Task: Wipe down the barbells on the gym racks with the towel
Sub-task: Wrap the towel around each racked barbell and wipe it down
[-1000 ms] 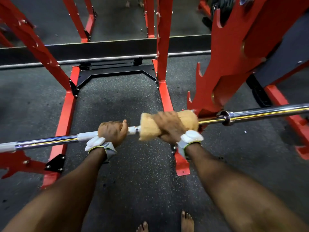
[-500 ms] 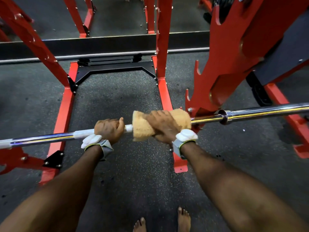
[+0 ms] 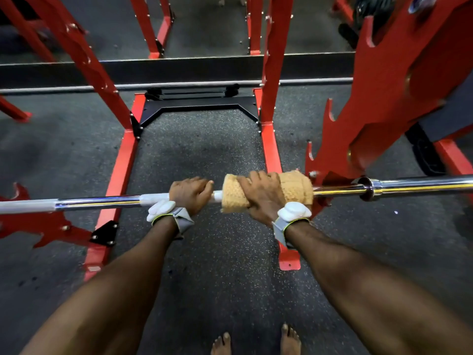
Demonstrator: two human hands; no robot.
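On red rack [image 3: 384, 98], barbell [image 3: 97, 202] rests across hooks. Tan towel [image 3: 294, 187] wrapped round shaft just beside right upright, grasped by right hand [image 3: 261, 196]. Bare shaft next to it clenched by left hand [image 3: 190, 194]. Seemingly mid-wipe: left stretch, end sleeve, other bars likely still to do.

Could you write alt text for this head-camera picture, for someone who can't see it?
A person's right hand grips a tan towel wrapped round a chrome barbell, while the left hand grips the bar beside it. The barbell lies across a red rack above a dark speckled floor; bare feet show below.
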